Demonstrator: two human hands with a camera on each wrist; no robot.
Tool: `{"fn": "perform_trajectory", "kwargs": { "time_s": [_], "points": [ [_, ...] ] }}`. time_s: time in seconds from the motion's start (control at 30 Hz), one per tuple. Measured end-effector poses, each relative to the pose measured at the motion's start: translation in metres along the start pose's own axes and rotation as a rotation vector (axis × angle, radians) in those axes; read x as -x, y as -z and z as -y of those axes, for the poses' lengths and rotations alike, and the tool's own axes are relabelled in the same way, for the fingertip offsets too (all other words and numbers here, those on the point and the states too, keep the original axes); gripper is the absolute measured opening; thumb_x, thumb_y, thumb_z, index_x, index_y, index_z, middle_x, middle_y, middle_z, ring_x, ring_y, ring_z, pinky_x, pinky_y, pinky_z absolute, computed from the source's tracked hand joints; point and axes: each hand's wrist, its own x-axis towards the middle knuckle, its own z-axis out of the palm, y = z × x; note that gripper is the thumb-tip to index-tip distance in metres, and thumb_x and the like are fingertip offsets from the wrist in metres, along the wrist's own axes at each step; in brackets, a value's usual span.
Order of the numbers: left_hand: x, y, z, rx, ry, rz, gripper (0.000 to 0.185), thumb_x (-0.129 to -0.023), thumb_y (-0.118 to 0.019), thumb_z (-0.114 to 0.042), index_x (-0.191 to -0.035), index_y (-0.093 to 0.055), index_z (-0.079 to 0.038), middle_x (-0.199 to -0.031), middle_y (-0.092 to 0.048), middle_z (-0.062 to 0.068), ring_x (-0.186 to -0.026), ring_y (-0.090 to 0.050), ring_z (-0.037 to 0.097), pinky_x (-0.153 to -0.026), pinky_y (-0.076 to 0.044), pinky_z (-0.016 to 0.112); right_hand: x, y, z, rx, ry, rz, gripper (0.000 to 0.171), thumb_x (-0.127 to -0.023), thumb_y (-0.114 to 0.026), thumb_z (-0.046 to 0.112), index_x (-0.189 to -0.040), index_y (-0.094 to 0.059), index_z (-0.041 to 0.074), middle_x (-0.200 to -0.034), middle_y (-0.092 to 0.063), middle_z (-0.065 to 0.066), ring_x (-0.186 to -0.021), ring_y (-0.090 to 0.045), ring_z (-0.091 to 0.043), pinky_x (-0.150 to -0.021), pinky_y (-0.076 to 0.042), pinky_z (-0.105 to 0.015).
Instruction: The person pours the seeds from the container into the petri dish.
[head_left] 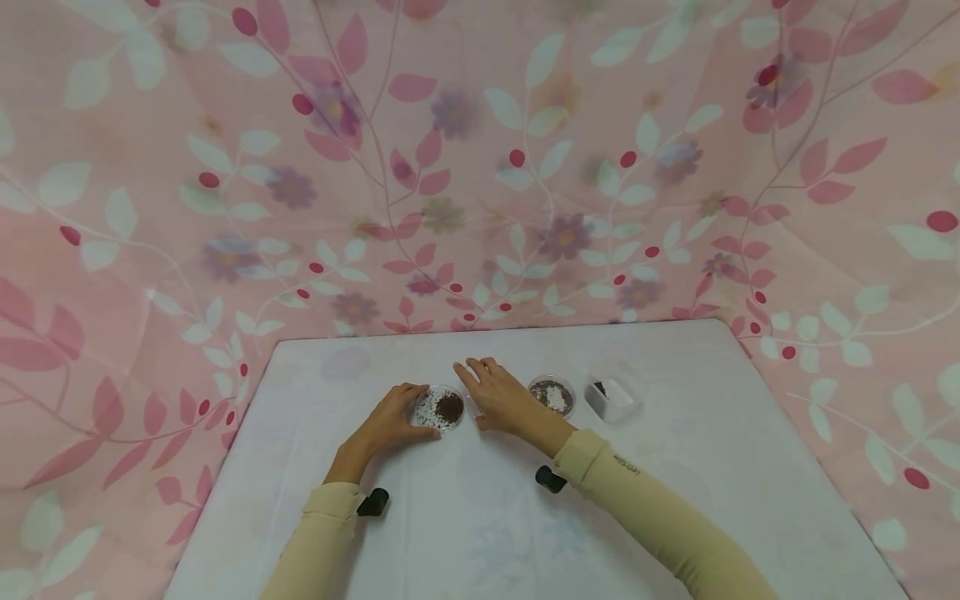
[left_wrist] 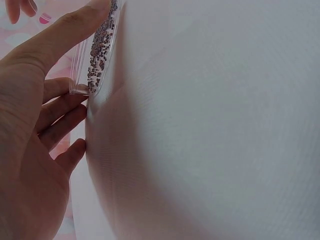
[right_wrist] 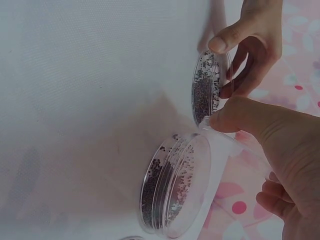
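Note:
A clear petri dish (head_left: 440, 408) with dark seeds and pale grains sits on the white table (head_left: 480, 517). My left hand (head_left: 390, 421) grips its left rim, thumb on one side and fingers on the other. The left wrist view shows the dish (left_wrist: 100, 50) edge-on between the thumb and fingers of my left hand (left_wrist: 35, 115). My right hand (head_left: 498, 398) lies beside the dish's right edge with relaxed fingers. In the right wrist view, the thumb of my right hand (right_wrist: 280, 155) touches the rim of the dish (right_wrist: 206, 87).
A second seed-filled petri dish (head_left: 551, 396) lies just right of my right hand, large in the right wrist view (right_wrist: 172, 187). A small clear box (head_left: 611, 400) stands further right. A pink floral cloth (head_left: 480, 167) hangs behind the table.

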Motion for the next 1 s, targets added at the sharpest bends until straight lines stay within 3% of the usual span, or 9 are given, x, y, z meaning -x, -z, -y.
{"fn": "perform_trajectory", "kwargs": {
  "time_s": [0.37, 0.73, 1.0],
  "points": [
    [0.000, 0.000, 0.002, 0.003, -0.005, 0.001, 0.093, -0.067, -0.084, -0.055, -0.141, -0.052, -0.009, -0.138, -0.055, 0.011, -0.132, -0.048, 0.030, -0.111, -0.041, 0.052, -0.002, 0.005, 0.002, -0.018, 0.007, 0.014, 0.105, -0.072, -0.085, 0.045, -0.153, -0.028, 0.009, -0.145, -0.046, -0.015, -0.134, -0.044, -0.032, -0.109, -0.045, -0.043],
    [0.000, 0.000, 0.000, 0.008, -0.008, -0.007, 0.092, -0.067, -0.085, -0.053, -0.141, -0.052, -0.007, -0.136, -0.055, 0.013, -0.131, -0.049, 0.031, -0.110, -0.041, 0.052, -0.009, 0.001, 0.005, -0.055, 0.074, -0.040, 0.108, -0.071, -0.086, 0.044, -0.154, -0.026, 0.011, -0.145, -0.045, -0.013, -0.136, -0.043, -0.029, -0.110, -0.044, -0.041],
    [0.000, -0.001, 0.000, -0.002, -0.003, -0.004, 0.092, -0.068, -0.086, -0.051, -0.141, -0.051, -0.006, -0.138, -0.054, 0.013, -0.132, -0.048, 0.032, -0.111, -0.041, 0.052, -0.014, -0.002, 0.009, -0.130, 0.091, -0.034, 0.106, -0.076, -0.082, 0.042, -0.156, -0.021, 0.009, -0.152, -0.039, -0.011, -0.140, -0.040, -0.025, -0.114, -0.040, -0.039]
  ]
}}
